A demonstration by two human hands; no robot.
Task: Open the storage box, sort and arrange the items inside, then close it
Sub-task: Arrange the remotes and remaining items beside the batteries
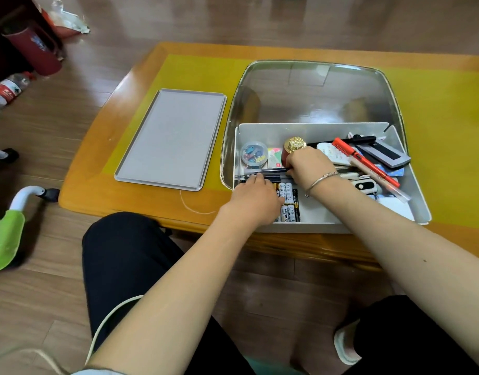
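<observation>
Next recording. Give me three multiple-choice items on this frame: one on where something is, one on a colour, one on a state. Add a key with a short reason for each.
1. Where does the grey lid lie?
A. On the table, left of the storage box
B. On top of the box
C. On the floor

2. What colour is the long pen lying slantwise on the right side of the box?
A. Blue
B. Red
C. Green

3. What are the hands doing?
A. Both rest on the knees
B. Both lift the lid
C. Both reach into the box

Key:
1 A: the lid lies flat on the table beside the box's left wall.
2 B: its barrel is red-orange.
3 C: the left hand is over the batteries, the right hand is at the dark pens; the grip itself is hidden.
</observation>
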